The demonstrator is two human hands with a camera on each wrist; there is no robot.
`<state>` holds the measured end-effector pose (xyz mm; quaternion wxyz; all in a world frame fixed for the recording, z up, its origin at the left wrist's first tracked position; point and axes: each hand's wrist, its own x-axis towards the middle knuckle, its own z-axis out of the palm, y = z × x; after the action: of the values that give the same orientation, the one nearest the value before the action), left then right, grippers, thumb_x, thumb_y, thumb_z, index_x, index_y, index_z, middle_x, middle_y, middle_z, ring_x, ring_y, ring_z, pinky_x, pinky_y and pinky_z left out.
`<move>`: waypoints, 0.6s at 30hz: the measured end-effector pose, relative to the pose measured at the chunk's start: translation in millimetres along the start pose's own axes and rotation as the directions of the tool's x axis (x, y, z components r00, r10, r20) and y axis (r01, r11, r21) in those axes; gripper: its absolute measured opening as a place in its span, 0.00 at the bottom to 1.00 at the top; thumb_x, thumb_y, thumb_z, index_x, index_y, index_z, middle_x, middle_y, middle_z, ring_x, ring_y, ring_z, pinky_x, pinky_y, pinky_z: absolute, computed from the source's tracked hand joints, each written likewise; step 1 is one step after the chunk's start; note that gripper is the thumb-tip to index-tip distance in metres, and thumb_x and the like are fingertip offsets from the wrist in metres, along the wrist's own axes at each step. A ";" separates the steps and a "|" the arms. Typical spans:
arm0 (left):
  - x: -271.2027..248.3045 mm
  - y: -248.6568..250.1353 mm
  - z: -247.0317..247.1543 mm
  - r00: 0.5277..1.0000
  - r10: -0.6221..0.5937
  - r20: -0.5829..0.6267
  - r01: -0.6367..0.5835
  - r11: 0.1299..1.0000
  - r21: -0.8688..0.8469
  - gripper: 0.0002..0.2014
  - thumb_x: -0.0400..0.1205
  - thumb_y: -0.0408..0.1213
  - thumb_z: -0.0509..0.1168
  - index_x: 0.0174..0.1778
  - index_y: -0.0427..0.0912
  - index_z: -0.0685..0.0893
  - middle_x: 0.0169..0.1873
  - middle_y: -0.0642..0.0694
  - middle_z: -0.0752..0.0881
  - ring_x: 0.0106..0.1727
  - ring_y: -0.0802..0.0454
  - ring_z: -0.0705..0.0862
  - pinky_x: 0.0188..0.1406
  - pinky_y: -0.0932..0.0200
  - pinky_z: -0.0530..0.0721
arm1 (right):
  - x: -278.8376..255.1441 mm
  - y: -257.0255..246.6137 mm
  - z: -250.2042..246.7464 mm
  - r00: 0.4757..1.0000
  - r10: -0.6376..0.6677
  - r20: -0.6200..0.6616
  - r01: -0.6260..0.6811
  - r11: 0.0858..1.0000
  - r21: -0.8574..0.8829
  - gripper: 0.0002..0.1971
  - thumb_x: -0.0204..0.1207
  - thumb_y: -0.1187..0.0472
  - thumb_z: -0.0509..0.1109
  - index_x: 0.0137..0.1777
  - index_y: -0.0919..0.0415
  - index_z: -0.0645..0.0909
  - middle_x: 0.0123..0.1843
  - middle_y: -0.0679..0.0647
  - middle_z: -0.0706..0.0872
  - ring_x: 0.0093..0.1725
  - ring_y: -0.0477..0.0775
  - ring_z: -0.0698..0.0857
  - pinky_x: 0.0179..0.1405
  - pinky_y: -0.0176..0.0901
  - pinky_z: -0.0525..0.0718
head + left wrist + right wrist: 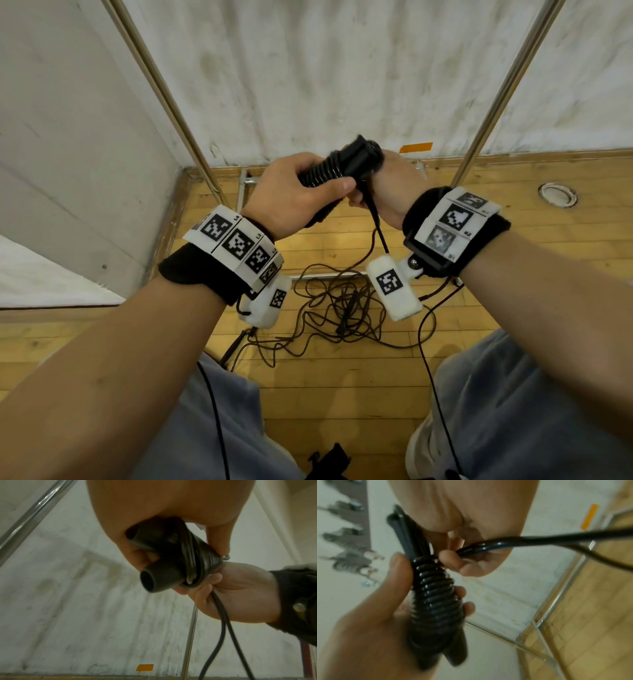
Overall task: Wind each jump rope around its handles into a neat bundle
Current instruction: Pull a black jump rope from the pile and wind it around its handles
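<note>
In the head view my left hand [301,192] grips a pair of black jump rope handles [356,161] held together, with black cord coiled tightly around them [320,173]. The right wrist view shows those coils [435,599] stacked along the handles. My right hand [387,185] pinches the free black cord [488,545] close beside the bundle. That cord [378,226] hangs down from my right hand. The left wrist view shows the handle ends [154,577] and the cord [221,615] running down past my right palm.
A tangle of thin dark rope [342,308] lies on the wooden floor [342,394] between my knees. Two slanted metal poles [164,96] [507,92] rise against the white wall. An orange tape strip [416,147] sits at the wall's base.
</note>
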<state>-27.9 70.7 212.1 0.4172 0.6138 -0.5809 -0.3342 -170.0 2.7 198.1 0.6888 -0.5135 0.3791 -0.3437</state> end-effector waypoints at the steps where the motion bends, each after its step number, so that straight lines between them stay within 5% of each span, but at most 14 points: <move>1: 2.8 -0.9 -2.6 0.998 0.005 -0.067 -0.004 1.000 0.013 0.13 0.77 0.46 0.73 0.47 0.41 0.83 0.31 0.44 0.87 0.28 0.48 0.86 0.23 0.55 0.83 | -3.1 1.5 1.9 0.998 -0.064 -0.002 0.064 0.991 -0.115 0.11 0.84 0.62 0.58 0.43 0.59 0.81 0.27 0.52 0.78 0.22 0.49 0.73 0.25 0.39 0.75; 4: 12.9 -6.0 -12.1 0.980 0.004 -0.201 0.011 0.997 0.075 0.11 0.76 0.50 0.72 0.43 0.47 0.81 0.33 0.46 0.86 0.32 0.47 0.86 0.32 0.49 0.86 | -12.4 7.3 7.5 0.979 -0.170 0.108 0.202 0.836 -0.510 0.09 0.84 0.60 0.59 0.49 0.59 0.81 0.31 0.50 0.75 0.28 0.49 0.73 0.32 0.42 0.74; 7: 16.5 -17.1 -14.0 0.978 0.059 -0.203 0.012 0.943 0.334 0.13 0.75 0.56 0.70 0.46 0.52 0.80 0.33 0.57 0.82 0.36 0.54 0.84 0.34 0.56 0.82 | -13.2 8.9 8.9 0.978 -0.138 0.156 0.205 0.502 -0.840 0.04 0.81 0.58 0.63 0.48 0.55 0.78 0.37 0.44 0.78 0.34 0.46 0.76 0.38 0.42 0.73; 9: 17.3 -24.5 -13.8 0.975 0.077 -0.210 0.027 0.891 0.452 0.15 0.74 0.60 0.68 0.48 0.55 0.78 0.32 0.61 0.79 0.35 0.63 0.79 0.30 0.61 0.76 | -13.0 9.2 9.7 0.986 -0.114 0.123 0.156 0.361 -0.919 0.10 0.82 0.57 0.59 0.38 0.53 0.73 0.33 0.46 0.76 0.32 0.48 0.75 0.31 0.43 0.69; 11: 20.4 -31.8 -17.0 0.968 0.072 -0.239 0.070 0.841 0.537 0.18 0.74 0.61 0.67 0.51 0.53 0.78 0.32 0.61 0.77 0.34 0.60 0.78 0.28 0.62 0.72 | -15.0 11.6 13.4 0.989 -0.087 0.121 0.140 0.262 -0.955 0.15 0.84 0.56 0.56 0.34 0.53 0.69 0.31 0.47 0.74 0.28 0.46 0.73 0.25 0.40 0.63; 14: 24.1 -38.9 -24.2 0.974 -0.002 -0.225 0.162 0.700 0.696 0.20 0.75 0.61 0.67 0.52 0.49 0.78 0.36 0.54 0.79 0.38 0.50 0.79 0.31 0.58 0.73 | -21.0 13.7 19.6 0.974 -0.076 0.212 0.221 0.132 -0.966 0.10 0.85 0.53 0.56 0.44 0.55 0.72 0.31 0.46 0.72 0.29 0.43 0.70 0.24 0.38 0.61; 18: 22.1 -40.8 -15.1 0.989 -0.137 -0.059 0.126 0.548 0.827 0.17 0.75 0.58 0.69 0.48 0.51 0.74 0.36 0.52 0.78 0.39 0.50 0.79 0.32 0.56 0.74 | -22.5 3.1 13.7 0.950 -0.122 0.288 0.290 0.002 -0.957 0.09 0.82 0.53 0.60 0.54 0.55 0.80 0.38 0.50 0.79 0.34 0.50 0.76 0.27 0.41 0.66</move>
<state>5.6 49.7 183.5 0.0504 0.7772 -0.6247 -0.0565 -168.5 29.0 201.4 0.1038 -0.9145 0.3877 -0.0499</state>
